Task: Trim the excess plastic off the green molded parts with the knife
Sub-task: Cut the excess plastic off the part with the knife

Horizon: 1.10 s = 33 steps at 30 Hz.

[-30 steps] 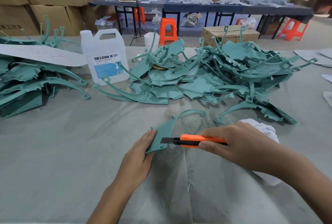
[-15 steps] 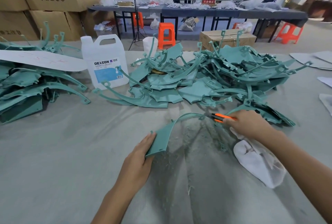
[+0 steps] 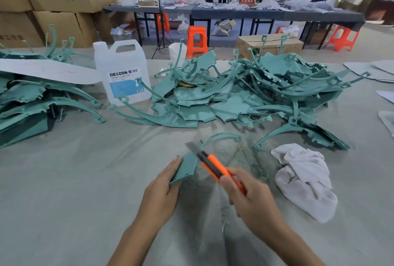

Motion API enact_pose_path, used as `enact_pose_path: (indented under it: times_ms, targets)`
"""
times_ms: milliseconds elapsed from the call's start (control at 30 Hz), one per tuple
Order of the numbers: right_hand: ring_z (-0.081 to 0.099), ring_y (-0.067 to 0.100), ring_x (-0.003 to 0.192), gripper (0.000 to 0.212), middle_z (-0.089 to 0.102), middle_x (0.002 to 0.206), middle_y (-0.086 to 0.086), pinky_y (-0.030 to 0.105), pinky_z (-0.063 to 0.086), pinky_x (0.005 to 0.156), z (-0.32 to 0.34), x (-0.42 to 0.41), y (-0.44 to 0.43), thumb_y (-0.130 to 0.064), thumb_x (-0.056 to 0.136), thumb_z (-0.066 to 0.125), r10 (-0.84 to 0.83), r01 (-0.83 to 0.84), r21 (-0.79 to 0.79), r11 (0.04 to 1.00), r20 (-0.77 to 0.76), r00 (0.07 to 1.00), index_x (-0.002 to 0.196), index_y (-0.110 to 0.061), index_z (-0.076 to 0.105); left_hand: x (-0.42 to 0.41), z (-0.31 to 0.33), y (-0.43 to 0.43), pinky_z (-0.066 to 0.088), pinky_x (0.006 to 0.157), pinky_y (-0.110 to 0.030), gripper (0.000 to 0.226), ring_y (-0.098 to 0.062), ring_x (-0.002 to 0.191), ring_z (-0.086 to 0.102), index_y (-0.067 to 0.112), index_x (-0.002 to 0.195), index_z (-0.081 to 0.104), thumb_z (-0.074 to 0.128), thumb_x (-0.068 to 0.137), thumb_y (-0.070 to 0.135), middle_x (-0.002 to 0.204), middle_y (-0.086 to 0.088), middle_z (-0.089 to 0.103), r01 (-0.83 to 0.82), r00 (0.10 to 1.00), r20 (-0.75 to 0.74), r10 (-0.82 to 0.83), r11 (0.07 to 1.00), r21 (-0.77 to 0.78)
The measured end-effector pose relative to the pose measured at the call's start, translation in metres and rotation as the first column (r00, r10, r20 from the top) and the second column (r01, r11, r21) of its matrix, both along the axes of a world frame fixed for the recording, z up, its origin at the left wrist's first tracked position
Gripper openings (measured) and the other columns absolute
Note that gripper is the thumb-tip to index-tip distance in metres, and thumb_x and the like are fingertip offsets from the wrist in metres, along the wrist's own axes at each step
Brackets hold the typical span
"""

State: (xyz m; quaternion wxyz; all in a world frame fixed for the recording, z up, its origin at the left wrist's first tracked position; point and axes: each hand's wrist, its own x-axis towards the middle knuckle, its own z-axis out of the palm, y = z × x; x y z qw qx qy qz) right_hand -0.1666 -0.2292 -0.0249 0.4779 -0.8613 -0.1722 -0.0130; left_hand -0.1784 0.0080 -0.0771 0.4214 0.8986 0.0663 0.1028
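On the grey table (image 3: pixel 85 180) the knife (image 3: pixel 215 166), drawn back from the far tip, is gripped by the curled right hand (image 3: pixel 253 197), blade toward 11 o'clock. The green part (image 3: pixel 185 168), a plate with a thin arched arm, is braced at centre by the left hand (image 3: pixel 162 189), fingers straight.

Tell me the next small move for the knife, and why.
Probably lower the blade onto the upper edge of the green part and draw it along. The right hand grips the knife with its blade out, poised over that part, which the left hand steadies.
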Motion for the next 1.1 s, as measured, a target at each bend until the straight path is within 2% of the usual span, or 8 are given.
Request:
enact_pose_path:
  times_ms: [133, 233, 400, 500, 600, 700, 800, 1100]
  targets:
    - [0.062, 0.015, 0.059, 0.023, 0.061, 0.062, -0.006, 0.036, 0.049, 0.059, -0.010, 0.029, -0.003, -0.056, 0.098, 0.047, -0.112, 0.132, -0.205, 0.970, 0.107, 0.988, 0.110, -0.043, 0.062, 0.002, 0.001, -0.001, 0.036, 0.113, -0.022, 0.050, 0.000, 0.135, 0.043, 0.043, 0.148, 0.043, 0.055, 0.102, 0.026, 0.144, 0.029, 0.042, -0.008, 1.000, 0.004, 0.008, 1.000, -0.015]
    - [0.065, 0.031, 0.076, 0.036, 0.066, 0.075, 0.000, 0.037, 0.046, 0.062, -0.013, 0.064, -0.021, -0.056, 0.102, 0.040, -0.249, 0.299, -0.399, 0.867, 0.172, 0.953, 0.119, -0.035, 0.062, 0.003, 0.002, -0.002, 0.041, 0.111, -0.027, 0.048, -0.004, 0.133, 0.047, 0.045, 0.147, 0.043, 0.054, 0.102, 0.031, 0.145, 0.024, 0.047, -0.019, 1.000, -0.001, 0.019, 0.999, -0.026]
    - [0.065, 0.038, 0.089, 0.045, 0.071, 0.095, 0.013, 0.039, 0.040, 0.065, -0.015, 0.098, -0.045, -0.052, 0.105, 0.034, -0.387, 0.424, -0.606, 0.674, 0.199, 0.900, 0.109, -0.015, 0.060, 0.002, 0.002, -0.001, 0.044, 0.109, -0.028, 0.046, 0.000, 0.129, 0.050, 0.050, 0.145, 0.044, 0.053, 0.101, 0.041, 0.139, 0.031, 0.045, -0.035, 0.999, -0.010, 0.034, 0.998, -0.059]
    - [0.064, 0.037, 0.088, 0.041, 0.066, 0.087, 0.008, 0.041, 0.045, 0.069, -0.013, 0.094, -0.047, -0.050, 0.105, 0.035, -0.426, 0.432, -0.522, 0.736, 0.138, 0.894, 0.111, -0.016, 0.058, 0.004, 0.004, 0.000, 0.043, 0.102, -0.019, 0.045, 0.007, 0.120, 0.048, 0.055, 0.143, 0.044, 0.050, 0.098, 0.052, 0.133, 0.034, 0.045, -0.061, 0.998, -0.034, 0.057, 0.991, -0.120]
    - [0.059, 0.025, 0.073, 0.031, 0.057, 0.069, -0.010, 0.038, 0.040, 0.065, -0.009, 0.062, -0.028, -0.054, 0.103, 0.037, -0.380, 0.393, -0.285, 0.874, 0.104, 0.919, 0.108, -0.031, 0.057, 0.005, 0.007, -0.002, 0.042, 0.093, -0.012, 0.040, 0.015, 0.110, 0.049, 0.056, 0.138, 0.048, 0.051, 0.098, 0.051, 0.125, 0.038, 0.050, -0.078, 0.996, -0.042, 0.073, 0.988, -0.130]
    - [0.060, 0.014, 0.054, 0.035, 0.062, 0.062, -0.003, 0.039, 0.049, 0.054, 0.002, 0.027, 0.001, -0.067, 0.093, 0.035, -0.239, 0.243, -0.080, 0.967, 0.057, 0.969, 0.108, -0.042, 0.054, 0.007, 0.012, -0.002, 0.043, 0.066, -0.015, 0.028, 0.004, 0.081, 0.064, 0.038, 0.114, 0.071, 0.051, 0.100, 0.051, 0.089, 0.026, 0.072, -0.154, 0.988, -0.028, 0.152, 0.982, -0.106]
    - [0.062, 0.008, 0.057, 0.039, 0.066, 0.070, -0.005, 0.024, 0.046, 0.052, 0.010, 0.009, 0.023, -0.071, 0.091, 0.032, -0.069, 0.075, -0.096, 0.993, 0.070, 0.995, 0.115, -0.047, 0.050, 0.009, 0.015, -0.001, 0.033, 0.047, -0.018, 0.045, -0.005, 0.050, 0.051, 0.019, 0.063, 0.058, 0.056, 0.098, 0.048, 0.052, 0.010, 0.059, -0.225, 0.974, -0.015, 0.225, 0.973, -0.046]
    - [0.055, 0.009, 0.052, 0.038, 0.059, 0.065, -0.014, 0.022, 0.037, 0.045, 0.012, 0.018, 0.038, -0.064, 0.099, 0.038, 0.115, -0.106, -0.083, 0.991, 0.107, 0.988, 0.119, -0.040, 0.059, 0.006, 0.010, 0.001, 0.038, 0.045, -0.023, 0.051, -0.009, 0.045, 0.053, 0.014, 0.058, 0.058, 0.059, 0.093, 0.050, 0.048, -0.002, 0.057, -0.274, 0.962, -0.027, 0.273, 0.957, -0.092]
